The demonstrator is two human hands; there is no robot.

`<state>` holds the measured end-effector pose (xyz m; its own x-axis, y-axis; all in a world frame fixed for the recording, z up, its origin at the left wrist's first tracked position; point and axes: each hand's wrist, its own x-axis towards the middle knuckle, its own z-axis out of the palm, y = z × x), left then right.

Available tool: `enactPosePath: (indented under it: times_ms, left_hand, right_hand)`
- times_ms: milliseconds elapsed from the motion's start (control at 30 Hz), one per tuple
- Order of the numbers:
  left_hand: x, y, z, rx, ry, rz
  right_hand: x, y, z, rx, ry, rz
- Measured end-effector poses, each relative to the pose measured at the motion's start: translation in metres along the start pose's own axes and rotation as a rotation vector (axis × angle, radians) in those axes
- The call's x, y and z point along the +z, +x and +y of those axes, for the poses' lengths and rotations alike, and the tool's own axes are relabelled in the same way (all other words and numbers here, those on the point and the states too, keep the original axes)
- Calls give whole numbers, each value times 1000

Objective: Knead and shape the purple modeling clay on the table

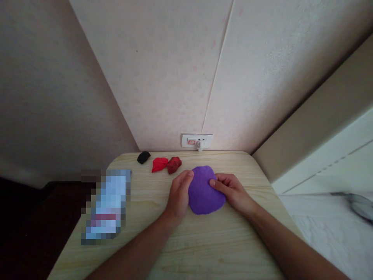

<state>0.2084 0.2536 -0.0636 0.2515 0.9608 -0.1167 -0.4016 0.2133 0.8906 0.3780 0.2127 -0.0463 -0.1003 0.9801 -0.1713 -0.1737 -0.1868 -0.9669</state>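
Observation:
A flattened purple clay slab (204,190) lies on the light wooden table (204,241). My left hand (178,196) curls round its left edge, thumb on the upper rim. My right hand (231,190) grips the slab's right edge, thumb pressed on top and fingers folded beneath. Both hands hold the purple clay between them.
Behind the slab lie a black clay lump (143,157), a bright red lump (159,164) and a darker red lump (174,164). A wall socket (196,140) sits at the table's back edge. A blurred flat item (106,206) rests at the table's left. White bedding (335,221) is to the right.

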Motion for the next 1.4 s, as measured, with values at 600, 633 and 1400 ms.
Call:
enactPosePath:
  times_ms: [600, 633, 1400]
  left_hand:
    - [1, 0, 2, -69, -24, -125]
    - [1, 0, 2, -75, -9, -136]
    - [3, -1, 6, -89, 129, -219]
  right_hand:
    - [-4, 5, 4, -21, 164, 109]
    - [-4, 6, 4, -23, 175, 119]
    - [-1, 7, 3, -106, 226, 150]
